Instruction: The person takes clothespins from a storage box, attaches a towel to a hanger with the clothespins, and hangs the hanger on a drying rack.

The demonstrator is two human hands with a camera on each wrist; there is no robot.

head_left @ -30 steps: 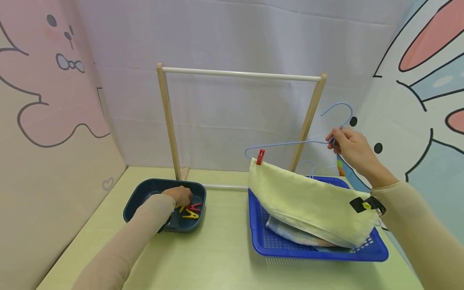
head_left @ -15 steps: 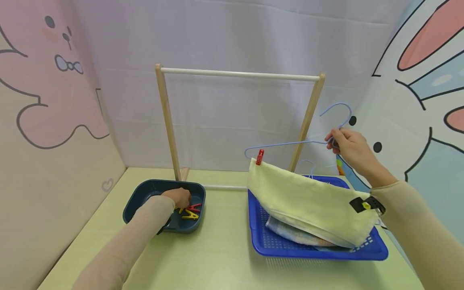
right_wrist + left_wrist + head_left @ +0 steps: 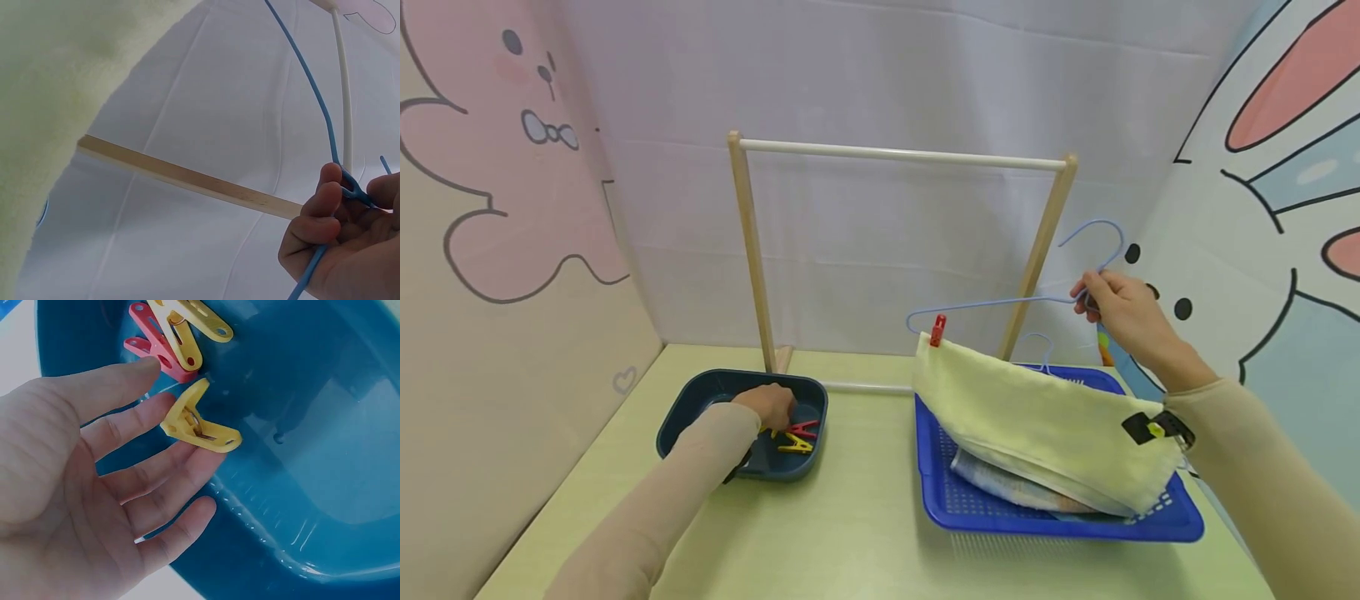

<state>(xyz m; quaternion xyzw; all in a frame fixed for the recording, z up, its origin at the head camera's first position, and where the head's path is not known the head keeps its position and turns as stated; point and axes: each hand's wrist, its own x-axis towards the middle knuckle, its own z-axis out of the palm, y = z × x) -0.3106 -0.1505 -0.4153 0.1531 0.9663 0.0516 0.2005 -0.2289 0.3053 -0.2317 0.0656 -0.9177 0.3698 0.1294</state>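
Observation:
My left hand (image 3: 767, 404) reaches down into a dark blue plastic tub (image 3: 824, 412). In the left wrist view its loosely bent fingers touch a yellow clothespin (image 3: 180, 429), while the thumb lies apart from it. Red (image 3: 178, 370) and yellow (image 3: 214, 328) clothespins lie in the tub close by. My right hand (image 3: 1131, 321) grips a light blue wire hanger (image 3: 992, 303) below its hook, fingers curled round the wire. A pale yellow towel (image 3: 1030, 400) hangs from the hanger, with a red clothespin (image 3: 937, 331) at its left corner. The towel's right end is partly behind the right wrist.
Under the towel stands a blue mesh basket (image 3: 927, 492) with a patterned cloth (image 3: 1007, 482) and another hanger (image 3: 1040, 337) in it. Behind, a wooden rack with a white top bar (image 3: 902, 154) stands on the table (image 3: 842, 517). Printed curtains enclose the back and sides.
The right hand has sunk slightly with the hanger and towel. My left hand stays in the tub, in nearly the same place.

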